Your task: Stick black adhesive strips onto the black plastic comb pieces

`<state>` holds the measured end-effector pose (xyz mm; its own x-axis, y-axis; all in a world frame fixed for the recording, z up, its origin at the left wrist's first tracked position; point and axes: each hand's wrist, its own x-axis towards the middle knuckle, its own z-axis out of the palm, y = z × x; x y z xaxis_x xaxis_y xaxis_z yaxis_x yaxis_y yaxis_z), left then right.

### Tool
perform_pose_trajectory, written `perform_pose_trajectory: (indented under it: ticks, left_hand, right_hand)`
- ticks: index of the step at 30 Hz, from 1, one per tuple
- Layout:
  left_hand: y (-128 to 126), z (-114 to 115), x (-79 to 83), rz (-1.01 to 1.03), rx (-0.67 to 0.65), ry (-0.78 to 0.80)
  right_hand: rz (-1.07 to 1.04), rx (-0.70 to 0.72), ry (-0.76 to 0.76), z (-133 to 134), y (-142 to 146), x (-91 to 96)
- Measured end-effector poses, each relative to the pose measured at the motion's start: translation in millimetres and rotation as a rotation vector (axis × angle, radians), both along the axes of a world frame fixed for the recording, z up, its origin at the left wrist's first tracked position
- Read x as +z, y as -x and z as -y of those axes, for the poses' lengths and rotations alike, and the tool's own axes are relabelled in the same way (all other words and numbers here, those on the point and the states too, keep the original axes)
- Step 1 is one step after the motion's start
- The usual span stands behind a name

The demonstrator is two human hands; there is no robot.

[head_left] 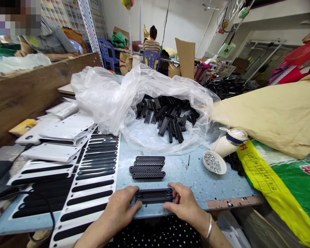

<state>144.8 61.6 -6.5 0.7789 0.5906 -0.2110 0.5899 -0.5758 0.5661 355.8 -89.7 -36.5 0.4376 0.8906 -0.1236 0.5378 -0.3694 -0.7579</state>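
Note:
Near the table's front edge, my left hand [123,205] and my right hand [184,201] grip the two ends of a long black plastic piece [154,196] with a channel along it. Fingers and thumb of each hand close round its ends. Just beyond it lie several black perforated strips [147,168] side by side. Farther back, an open clear plastic bag [103,100] spills many similar black parts [167,119]. A white bowl of small metal pieces [214,162] stands to the right of the strips.
White sheets with black adhesive strips [93,186] cover the left side beside a wooden board [41,93]. A cream lidded cup [229,141] stands behind the bowl. Green and yellow sacking [281,193] hangs at the right. Two people sit farther off, one at left [51,41].

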Motion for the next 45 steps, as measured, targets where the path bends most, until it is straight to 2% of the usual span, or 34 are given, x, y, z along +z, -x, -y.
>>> perform_pose_trajectory:
  ticks: [4,8,11,14,17,20,25,27,30,34,40,43,45]
  left_hand:
    - [1,6,-4.2,0.082,0.029,-0.018]
    - [1,-2,-19.1,0.288,0.108,-0.190]
    - [3,-15,-27.2,0.357,0.210,-0.245]
    - [7,-24,-28.4,0.396,0.302,-0.181]
    - [11,-29,-24.1,0.481,0.451,-0.107]
    - [1,-37,-18.4,0.584,0.573,0.030]
    - [-42,-49,-15.9,0.635,0.538,0.145]
    - [-55,-45,-17.6,0.641,0.526,0.158]
    - [-61,-33,-20.1,0.641,0.537,0.171]
    - [-58,-19,-18.9,0.635,0.549,0.185]
    - [-55,-26,-10.6,0.593,0.538,0.190]
    - [-44,-35,-14.5,0.567,0.511,0.147]
    - [-27,-45,-24.8,0.539,0.444,0.082]
  right_hand:
    - [0.050,-0.001,-0.017,-6,4,4.7]
    - [0.245,0.011,-0.284,-23,15,-0.4]
    - [0.267,-0.025,-0.419,-35,16,-9.8]
    - [0.252,-0.084,-0.442,-35,7,-12.8]
    - [0.207,-0.095,-0.450,-30,-7,-4.9]
    - [0.103,-0.187,-0.494,-42,-19,3.3]
    - [0.042,-0.291,-0.535,-93,-17,-3.5]
    - [0.026,-0.297,-0.538,-102,-10,-8.1]
    - [0.010,-0.308,-0.537,-96,-1,-12.0]
    - [-0.004,-0.332,-0.519,-83,1,-13.9]
    - [0.054,-0.323,-0.511,-87,0,-12.9]
    - [0.152,-0.315,-0.479,-76,-20,-3.1]
    - [0.255,-0.319,-0.423,-57,-49,8.8]
